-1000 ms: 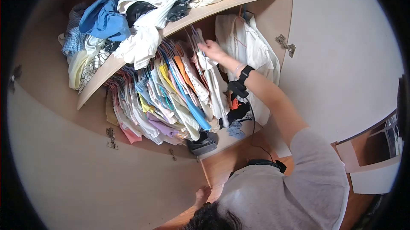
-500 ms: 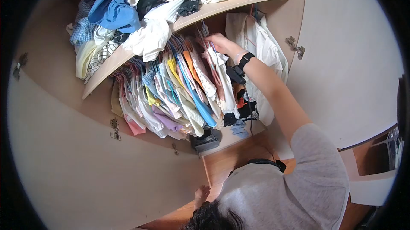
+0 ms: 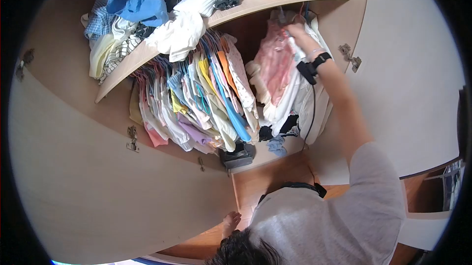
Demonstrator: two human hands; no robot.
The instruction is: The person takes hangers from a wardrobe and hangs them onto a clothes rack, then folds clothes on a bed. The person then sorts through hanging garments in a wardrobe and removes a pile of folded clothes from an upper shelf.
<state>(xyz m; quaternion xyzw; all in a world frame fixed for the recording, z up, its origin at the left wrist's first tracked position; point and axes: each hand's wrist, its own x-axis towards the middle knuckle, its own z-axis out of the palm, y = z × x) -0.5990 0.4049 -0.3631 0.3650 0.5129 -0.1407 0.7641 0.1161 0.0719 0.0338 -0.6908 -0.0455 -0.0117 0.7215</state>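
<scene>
My right hand [image 3: 297, 30], with a dark band at its wrist, is up under the shelf at the right part of the closet. Its fingers close around the tops of hung clothes, with a pink sheer garment [image 3: 275, 63] and a white garment [image 3: 286, 105] hanging below; the hangers themselves are mostly hidden. To the left, a dense row of hung clothes [image 3: 196, 100] stands apart from them across a dark gap. Low down by the closet door, my left hand [image 3: 231, 219] hangs with its fingers loosely apart, holding nothing.
A shelf [image 3: 275, 3] above carries piled clothes, including a blue garment [image 3: 137, 6] and a white one [image 3: 177, 38] draping over its edge. Open doors [image 3: 408, 78] flank the closet. A black cable [image 3: 313, 112] trails from my right wrist. A dark box [image 3: 238, 155] sits below the clothes.
My right hand has moved right along the closet, carrying the pink and white hung garments away from the row and opening a gap. My left hand has barely moved.
</scene>
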